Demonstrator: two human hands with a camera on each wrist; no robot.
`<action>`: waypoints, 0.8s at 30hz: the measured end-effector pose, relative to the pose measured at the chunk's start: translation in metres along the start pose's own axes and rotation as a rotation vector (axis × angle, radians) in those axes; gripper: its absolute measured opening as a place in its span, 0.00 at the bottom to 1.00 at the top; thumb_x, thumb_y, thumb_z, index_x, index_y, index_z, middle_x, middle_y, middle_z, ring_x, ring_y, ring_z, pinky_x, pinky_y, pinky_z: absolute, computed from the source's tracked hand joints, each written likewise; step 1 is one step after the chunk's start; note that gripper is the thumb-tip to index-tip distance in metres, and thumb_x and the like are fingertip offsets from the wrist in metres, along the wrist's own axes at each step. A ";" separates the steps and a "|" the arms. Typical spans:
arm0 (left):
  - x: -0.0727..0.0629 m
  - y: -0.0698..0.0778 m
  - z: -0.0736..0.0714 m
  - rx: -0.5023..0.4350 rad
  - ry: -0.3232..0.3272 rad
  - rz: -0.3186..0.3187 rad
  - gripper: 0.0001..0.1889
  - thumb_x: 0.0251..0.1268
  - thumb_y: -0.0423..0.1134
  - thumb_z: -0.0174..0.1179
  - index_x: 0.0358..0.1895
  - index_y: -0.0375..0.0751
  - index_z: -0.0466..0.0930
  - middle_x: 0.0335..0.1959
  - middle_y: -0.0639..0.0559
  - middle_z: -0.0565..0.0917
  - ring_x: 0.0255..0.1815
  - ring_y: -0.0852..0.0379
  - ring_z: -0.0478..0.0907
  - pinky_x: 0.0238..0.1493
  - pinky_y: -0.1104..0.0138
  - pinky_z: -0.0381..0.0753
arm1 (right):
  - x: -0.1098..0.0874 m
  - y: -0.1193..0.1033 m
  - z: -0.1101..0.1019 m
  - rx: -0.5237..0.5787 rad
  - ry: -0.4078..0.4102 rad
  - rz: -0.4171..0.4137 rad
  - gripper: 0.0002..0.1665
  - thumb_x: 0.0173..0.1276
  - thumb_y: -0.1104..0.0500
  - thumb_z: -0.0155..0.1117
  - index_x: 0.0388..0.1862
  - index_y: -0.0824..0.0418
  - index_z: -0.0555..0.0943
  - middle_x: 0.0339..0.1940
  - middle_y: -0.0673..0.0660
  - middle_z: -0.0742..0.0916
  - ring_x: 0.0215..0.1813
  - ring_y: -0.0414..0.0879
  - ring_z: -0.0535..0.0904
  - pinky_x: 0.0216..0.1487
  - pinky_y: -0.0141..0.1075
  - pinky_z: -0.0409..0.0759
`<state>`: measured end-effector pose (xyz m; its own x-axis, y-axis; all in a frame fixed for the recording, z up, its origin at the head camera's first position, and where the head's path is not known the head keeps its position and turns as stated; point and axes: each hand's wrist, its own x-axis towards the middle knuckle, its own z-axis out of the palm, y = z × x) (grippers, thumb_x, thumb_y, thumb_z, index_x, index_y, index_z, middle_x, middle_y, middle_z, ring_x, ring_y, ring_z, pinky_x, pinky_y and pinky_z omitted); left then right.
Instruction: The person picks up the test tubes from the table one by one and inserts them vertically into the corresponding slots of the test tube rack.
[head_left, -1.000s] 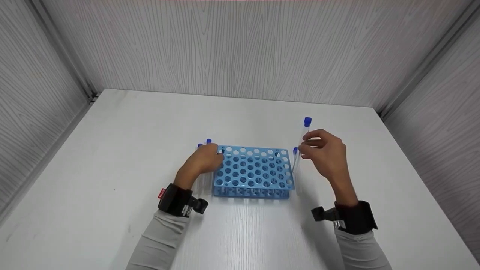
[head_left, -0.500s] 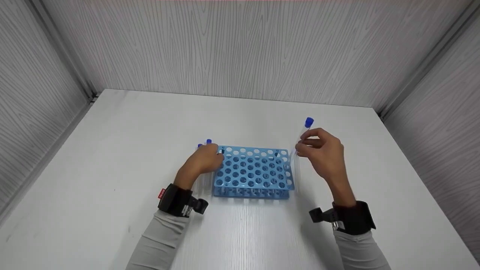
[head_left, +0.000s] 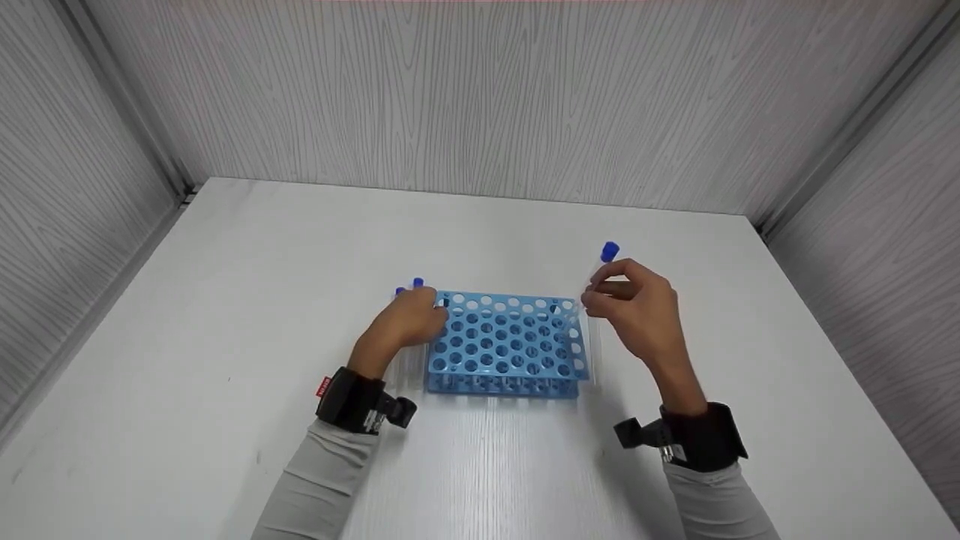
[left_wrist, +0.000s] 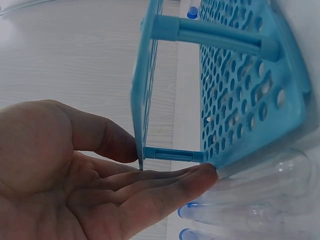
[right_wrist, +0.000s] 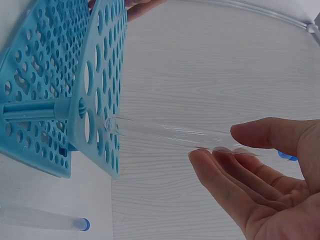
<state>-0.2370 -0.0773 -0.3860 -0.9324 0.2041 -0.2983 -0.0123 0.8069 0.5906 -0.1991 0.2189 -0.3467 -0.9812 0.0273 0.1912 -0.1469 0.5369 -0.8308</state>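
Note:
My right hand (head_left: 637, 311) pinches a clear test tube (right_wrist: 170, 135) with a blue cap (head_left: 610, 252), thumb on one side and fingers on the other. The tube leans, its rounded bottom at the top plate of a blue test tube rack (head_left: 510, 374), near the right-hand holes. Whether the tip has entered a hole I cannot tell. On the rack's left end, my left hand (head_left: 405, 319) grips the back corner. Its thumb (left_wrist: 117, 140) touches the top plate's edge, and the fingers (left_wrist: 165, 197) lie along the end beside a post.
Several capped test tubes (left_wrist: 225, 212) stand close to the rack's left end. Another capped tube (right_wrist: 45, 218) stands just off its right end. White table (head_left: 300, 247) surrounds the rack, with grey wood-grain panels (head_left: 480, 97) behind and at both sides.
My right hand has moved left and slightly down with the test tube, bringing its lower end from beside the rack to over its right-hand holes. The left hand and rack have stayed still.

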 end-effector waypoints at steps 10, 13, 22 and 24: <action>0.000 -0.001 0.000 -0.001 0.004 0.013 0.24 0.78 0.40 0.42 0.66 0.26 0.70 0.47 0.39 0.78 0.48 0.46 0.75 0.49 0.57 0.75 | -0.002 -0.002 0.004 -0.028 -0.058 0.001 0.12 0.65 0.61 0.70 0.47 0.61 0.82 0.45 0.60 0.91 0.44 0.50 0.90 0.52 0.46 0.85; 0.000 -0.001 0.000 0.006 0.007 0.016 0.23 0.77 0.40 0.43 0.65 0.27 0.71 0.46 0.40 0.77 0.47 0.47 0.75 0.49 0.57 0.75 | -0.001 0.000 0.005 -0.041 -0.070 -0.009 0.11 0.64 0.62 0.70 0.45 0.61 0.82 0.42 0.59 0.91 0.43 0.50 0.90 0.52 0.48 0.85; 0.001 -0.001 0.000 0.004 0.005 0.011 0.24 0.78 0.41 0.42 0.66 0.27 0.69 0.53 0.37 0.78 0.49 0.45 0.75 0.52 0.55 0.75 | 0.000 0.004 0.010 -0.069 -0.125 0.017 0.11 0.63 0.61 0.70 0.43 0.62 0.82 0.43 0.61 0.91 0.45 0.53 0.90 0.52 0.50 0.85; 0.001 -0.001 0.001 0.004 0.007 0.013 0.23 0.78 0.40 0.43 0.65 0.27 0.70 0.51 0.37 0.79 0.48 0.46 0.75 0.50 0.56 0.75 | 0.000 0.004 0.011 -0.073 -0.136 0.023 0.11 0.63 0.61 0.70 0.44 0.62 0.82 0.43 0.62 0.91 0.45 0.53 0.90 0.53 0.50 0.85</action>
<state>-0.2381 -0.0778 -0.3876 -0.9350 0.2110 -0.2850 0.0017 0.8064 0.5914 -0.2012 0.2121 -0.3559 -0.9929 -0.0717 0.0954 -0.1193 0.5971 -0.7932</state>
